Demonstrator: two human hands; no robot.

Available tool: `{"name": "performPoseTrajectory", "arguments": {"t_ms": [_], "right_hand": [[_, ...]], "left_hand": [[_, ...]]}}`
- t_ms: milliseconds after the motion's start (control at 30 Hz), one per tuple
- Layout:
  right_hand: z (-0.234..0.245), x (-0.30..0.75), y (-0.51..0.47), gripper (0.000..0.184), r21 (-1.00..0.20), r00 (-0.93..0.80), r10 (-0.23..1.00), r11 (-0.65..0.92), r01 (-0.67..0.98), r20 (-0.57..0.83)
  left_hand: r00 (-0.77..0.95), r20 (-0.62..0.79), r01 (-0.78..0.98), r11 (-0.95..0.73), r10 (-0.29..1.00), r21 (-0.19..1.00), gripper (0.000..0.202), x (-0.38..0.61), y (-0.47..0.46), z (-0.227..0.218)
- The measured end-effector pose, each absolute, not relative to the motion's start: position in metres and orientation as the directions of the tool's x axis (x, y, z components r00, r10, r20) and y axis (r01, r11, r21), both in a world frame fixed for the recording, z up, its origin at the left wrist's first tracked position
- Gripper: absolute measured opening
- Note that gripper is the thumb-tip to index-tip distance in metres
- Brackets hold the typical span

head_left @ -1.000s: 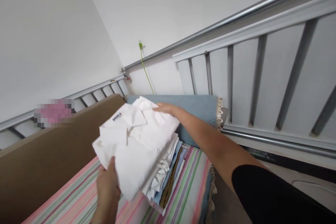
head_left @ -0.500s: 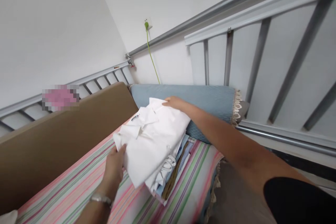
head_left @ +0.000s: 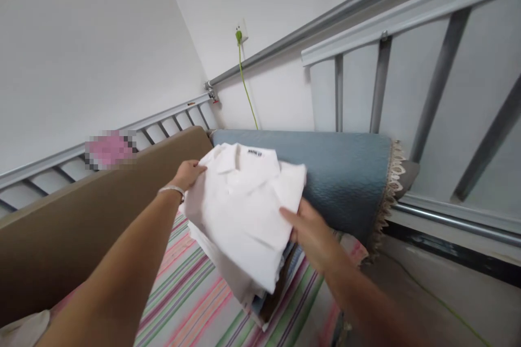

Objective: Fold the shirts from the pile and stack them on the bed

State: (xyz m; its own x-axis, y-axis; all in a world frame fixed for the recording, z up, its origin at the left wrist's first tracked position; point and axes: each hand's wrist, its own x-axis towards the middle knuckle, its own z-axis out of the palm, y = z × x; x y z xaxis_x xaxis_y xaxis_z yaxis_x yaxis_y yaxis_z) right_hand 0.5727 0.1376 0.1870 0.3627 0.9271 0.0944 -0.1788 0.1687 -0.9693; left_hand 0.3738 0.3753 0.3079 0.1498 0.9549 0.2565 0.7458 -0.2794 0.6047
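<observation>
Under the clothes, striped cover (head_left: 185, 287): runs near to far; brown padded back (head_left: 101, 200) along its left, blue fringed cover (head_left: 345, 173) at the far end.
Clothes pile (head_left: 279, 293): on the striped cover, mostly hidden; brown and blue layers show at the near right.
White shirt (head_left: 248, 211): folded, collar at the far end, over the pile; whether its full weight rests there, I cannot tell.
Shirt work: I judge this as lining the shirt up over the pile; next move seems to call for even tension on both edges, lower layers undisturbed.
Right hand (head_left: 311, 230): pinching the shirt's right edge, thumb on top.
Left hand (head_left: 189, 174): pinching its far left edge; the shirt spans between my grips, touching both.
Lettering (head_left: 255, 152): dark, beside the collar, too blurred to read.
</observation>
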Motion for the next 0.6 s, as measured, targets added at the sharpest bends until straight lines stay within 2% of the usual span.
{"name": "performPoseTrajectory", "arguments": {"t_ms": [67,133,233,400,500,533,600], "right_hand": [[0.143,0.547,0.135,0.049,-0.944,0.317,0.942,-0.002,-0.33,-0.113],[0.118,0.533,0.134,0.045,-0.895,0.289,0.931,-0.079,-0.438,-0.224],[0.117,0.531,0.134,0.044,-0.88,0.333,0.915,-0.048,-0.473,-0.229],[0.134,0.526,0.136,0.049,-0.895,0.429,0.879,0.005,-0.446,-0.209],[0.124,0.528,0.126,0.045,-0.927,0.373,0.899,-0.084,-0.366,-0.229],[0.122,0.533,0.118,0.042,-0.947,0.307,0.923,-0.143,-0.286,-0.232],[0.127,0.551,0.1,0.038,-0.98,0.217,0.957,-0.196,0.007,-0.19]], "left_hand": [[0.185,0.22,0.813,-0.275,0.958,0.513,0.009,0.379,0.384,0.265],[0.204,0.192,0.863,-0.269,0.96,0.427,0.011,0.38,0.389,0.229],[0.226,0.181,0.902,-0.276,0.957,0.331,0.011,0.377,0.397,0.211],[0.282,0.23,0.906,-0.337,0.931,0.256,0.014,0.38,0.411,0.234],[0.268,0.243,0.919,-0.323,0.932,0.227,0.026,0.386,0.399,0.236],[0.257,0.262,0.924,-0.316,0.93,0.216,0.034,0.388,0.388,0.233],[0.262,0.309,0.924,-0.33,0.914,0.193,0.047,0.393,0.357,0.224]]}}
